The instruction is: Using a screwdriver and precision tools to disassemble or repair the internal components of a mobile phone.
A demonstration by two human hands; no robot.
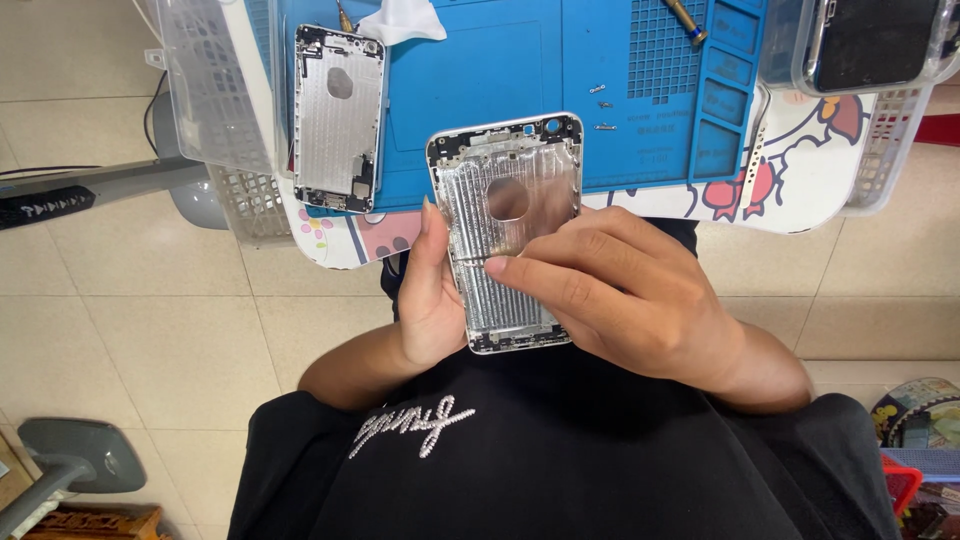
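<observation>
Phone housing (510, 225), silver, inner side up, stripped shell with round cut-out near the top: held in mid-air between the person's chest and the near edge of the tabletop (800, 190), upper end overlapping the blue work mat (470, 90) in view, not resting on it.

Blue work mat: covers most of the tabletop; grid compartments at its right. A second, similar housing (338, 118) lies flat on the mat's left part, well apart from the held one. White cloth (400, 20) at the far edge. Clear plastic baskets to left (210, 90) and right.

Left hand (428, 300): closed around the housing's left long edge, palm under the lower corner, thumb lying up along the side rail. Supports the shell.

Right hand (620, 290): curled over the lower right of the housing, fingers bunched, forefinger tip pressed onto the inner ribbed surface about mid-length. Whether something thin is pinched beneath it, cannot tell.

Judgement on handling: thin shell, likely flexes; left-hand grip should stay on the rails, not the panel. Fingertip work goes best with light, even pressure along the ribs. Keep clear of the sharp cut-out rim.

Small loose screws (603, 105) sit on the mat just beyond the housing's top: avoid sweeping them.
</observation>
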